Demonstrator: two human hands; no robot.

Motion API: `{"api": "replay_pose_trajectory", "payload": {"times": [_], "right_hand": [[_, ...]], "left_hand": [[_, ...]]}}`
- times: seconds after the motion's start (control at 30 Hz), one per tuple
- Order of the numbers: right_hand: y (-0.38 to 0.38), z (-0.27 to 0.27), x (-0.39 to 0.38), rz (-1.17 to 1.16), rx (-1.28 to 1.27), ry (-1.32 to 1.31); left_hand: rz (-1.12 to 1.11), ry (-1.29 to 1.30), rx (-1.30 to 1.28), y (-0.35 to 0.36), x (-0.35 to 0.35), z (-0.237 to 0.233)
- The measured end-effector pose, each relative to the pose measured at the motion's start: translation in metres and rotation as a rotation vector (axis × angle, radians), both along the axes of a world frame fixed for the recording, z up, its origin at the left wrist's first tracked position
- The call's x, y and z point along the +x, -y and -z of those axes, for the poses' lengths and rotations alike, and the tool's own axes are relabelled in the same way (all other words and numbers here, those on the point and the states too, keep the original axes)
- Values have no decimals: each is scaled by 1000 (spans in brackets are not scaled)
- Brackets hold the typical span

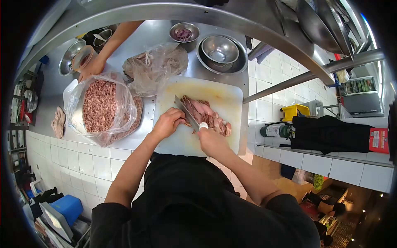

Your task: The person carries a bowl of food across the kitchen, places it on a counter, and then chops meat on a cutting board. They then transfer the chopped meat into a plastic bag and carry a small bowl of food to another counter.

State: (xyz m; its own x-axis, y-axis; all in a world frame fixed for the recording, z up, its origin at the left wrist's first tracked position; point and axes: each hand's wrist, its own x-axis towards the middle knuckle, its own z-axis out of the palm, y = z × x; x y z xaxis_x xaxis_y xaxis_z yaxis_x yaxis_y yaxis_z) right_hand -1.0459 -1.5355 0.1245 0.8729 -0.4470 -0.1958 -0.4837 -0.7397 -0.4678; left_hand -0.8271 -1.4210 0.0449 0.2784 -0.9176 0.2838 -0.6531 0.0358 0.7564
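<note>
On the white cutting board point(173, 142) lies a pile of sliced meat point(203, 110). My right hand point(213, 142) grips the white handle of a kitchen knife point(189, 113), whose wide blade points up and left along the pile's left side. Just left of the blade, my left hand point(167, 123) has its fingers curled onto a small piece of meat point(185, 122) against the board. Part of that piece is hidden under the fingertips.
Left of the board stands a plastic bag of chopped meat point(99, 105). Behind it lies another bag of meat point(157, 66). Metal bowls point(220, 48) sit at the back right. Another person's hand point(94, 67) reaches in near a plastic tub point(82, 58). A metal shelf edge point(165, 11) crosses overhead.
</note>
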Motion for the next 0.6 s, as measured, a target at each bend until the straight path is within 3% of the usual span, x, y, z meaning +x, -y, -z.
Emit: {"api": "replay_pose_trajectory", "payload": {"times": [0.07,0.13,0.37,0.5,0.6], "right_hand": [[-2,41,19,16,28,-53],[4,45,35,37,46,-86],[10,-18,18,-2,71,-147],[7,-19,5,-75,18,-172],[4,41,32,-24,31,-193]], "left_hand": [[14,11,8,-2,0,0],[23,16,11,0,3,-1],[3,60,10,-4,-2,-3],[-12,51,-1,-4,-1,3],[20,78,-20,-5,0,7]]}}
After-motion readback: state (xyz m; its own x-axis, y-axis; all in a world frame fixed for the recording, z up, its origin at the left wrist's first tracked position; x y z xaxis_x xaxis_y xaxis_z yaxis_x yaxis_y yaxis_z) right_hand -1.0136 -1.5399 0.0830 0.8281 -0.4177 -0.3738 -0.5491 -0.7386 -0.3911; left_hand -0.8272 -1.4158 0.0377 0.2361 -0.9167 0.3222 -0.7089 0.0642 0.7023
